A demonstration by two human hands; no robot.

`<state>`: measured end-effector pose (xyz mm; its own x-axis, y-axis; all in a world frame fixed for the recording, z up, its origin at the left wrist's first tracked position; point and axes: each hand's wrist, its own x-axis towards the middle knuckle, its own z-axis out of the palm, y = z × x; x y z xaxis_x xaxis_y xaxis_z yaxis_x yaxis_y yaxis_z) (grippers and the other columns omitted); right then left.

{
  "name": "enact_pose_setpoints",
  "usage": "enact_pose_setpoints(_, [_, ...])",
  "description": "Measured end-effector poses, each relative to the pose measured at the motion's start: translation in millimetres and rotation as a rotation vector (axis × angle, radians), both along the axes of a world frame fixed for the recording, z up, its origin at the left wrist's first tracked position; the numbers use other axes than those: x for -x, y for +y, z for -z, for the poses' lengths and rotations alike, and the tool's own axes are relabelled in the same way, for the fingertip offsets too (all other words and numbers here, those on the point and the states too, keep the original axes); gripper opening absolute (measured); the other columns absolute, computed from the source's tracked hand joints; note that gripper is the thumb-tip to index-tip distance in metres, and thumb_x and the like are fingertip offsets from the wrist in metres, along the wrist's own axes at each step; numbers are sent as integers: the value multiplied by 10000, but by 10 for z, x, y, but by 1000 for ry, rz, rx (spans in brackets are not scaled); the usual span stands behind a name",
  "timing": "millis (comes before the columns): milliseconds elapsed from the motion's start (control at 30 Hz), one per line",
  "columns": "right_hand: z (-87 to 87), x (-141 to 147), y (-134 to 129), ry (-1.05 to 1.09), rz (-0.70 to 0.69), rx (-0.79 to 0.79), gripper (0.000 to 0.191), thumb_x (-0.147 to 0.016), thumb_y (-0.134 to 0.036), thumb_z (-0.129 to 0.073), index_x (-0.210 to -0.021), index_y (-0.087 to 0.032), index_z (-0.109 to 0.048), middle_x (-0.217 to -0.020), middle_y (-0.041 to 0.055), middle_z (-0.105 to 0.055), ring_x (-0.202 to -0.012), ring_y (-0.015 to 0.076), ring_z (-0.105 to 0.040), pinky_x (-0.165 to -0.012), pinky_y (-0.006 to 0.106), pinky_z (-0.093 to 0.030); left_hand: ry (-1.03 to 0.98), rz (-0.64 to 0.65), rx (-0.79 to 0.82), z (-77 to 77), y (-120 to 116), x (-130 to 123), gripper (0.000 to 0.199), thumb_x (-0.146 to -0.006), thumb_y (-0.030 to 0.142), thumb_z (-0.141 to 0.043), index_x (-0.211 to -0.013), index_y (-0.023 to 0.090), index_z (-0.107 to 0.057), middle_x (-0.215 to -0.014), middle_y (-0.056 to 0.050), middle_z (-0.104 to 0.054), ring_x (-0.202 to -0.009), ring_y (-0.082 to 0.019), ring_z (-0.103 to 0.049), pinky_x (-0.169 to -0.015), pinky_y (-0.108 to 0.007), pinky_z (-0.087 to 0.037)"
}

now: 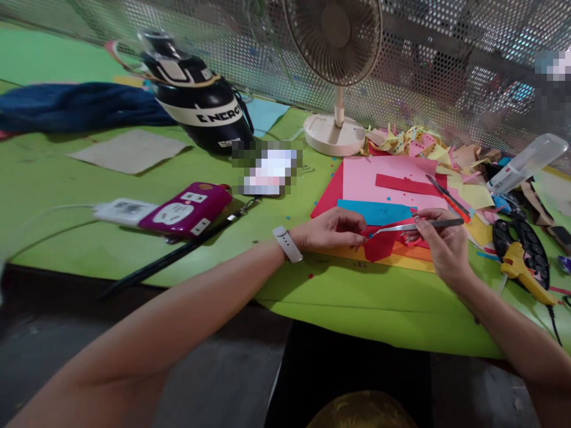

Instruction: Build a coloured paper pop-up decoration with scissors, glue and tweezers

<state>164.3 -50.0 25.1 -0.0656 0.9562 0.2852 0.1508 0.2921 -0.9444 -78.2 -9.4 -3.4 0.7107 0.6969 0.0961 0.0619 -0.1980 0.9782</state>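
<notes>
My right hand [439,241] is closed round silver tweezers [404,227], whose tip points left toward my left hand. My left hand [336,230] has its fingers pinched together at the tweezers' tip, where a tiny blue piece [370,236] shows. What exactly those fingertips hold is too small to make out. Both hands are over a stack of coloured paper. A blue strip [375,212] lies across a pink sheet [357,178], just beyond my hands. Red paper [379,246] shows under the tweezers, and a narrow red strip [408,184] lies farther back on the pink.
Behind the papers stands a fan [334,134]. A yellow glue gun [526,273], a black palette [537,246], paper scraps [410,142] and a clear bottle [529,160] are at right. At left are a purple power socket [190,208], a phone [270,172] and a big black bottle [200,101].
</notes>
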Motion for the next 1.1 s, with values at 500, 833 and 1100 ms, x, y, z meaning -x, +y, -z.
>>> enact_pose_setpoints(500, [-21,25,-20,-18,9,1,225,-812,-406,-693,-882,-203,-627,-680,-4,-709,-554,143,-689,-544,277,-601,29,-36,-32,-16,-13,-2,192,-772,329,-682,-731,146,-639,-664,-15,-653,-613,-116,-580,-593,-216,-459])
enact_pose_setpoints(833, [-22,34,-24,20,-37,16,221,-811,-399,-700,-879,-204,-622,-626,-14,-692,-548,152,-690,-549,290,-606,-39,-26,9,2,-13,-5,150,-794,284,-681,-746,148,-641,-643,-8,-665,-596,-108,-605,-595,-208,-477])
enact_pose_setpoints(1100, [-15,14,-3,54,-20,8,201,-807,-365,-715,-892,-206,-627,-648,-10,-700,-559,149,-693,-533,271,-593,-37,-29,21,-12,-20,2,169,-788,298,-703,-752,143,-645,-645,-13,-672,-600,-111,-617,-595,-208,-484])
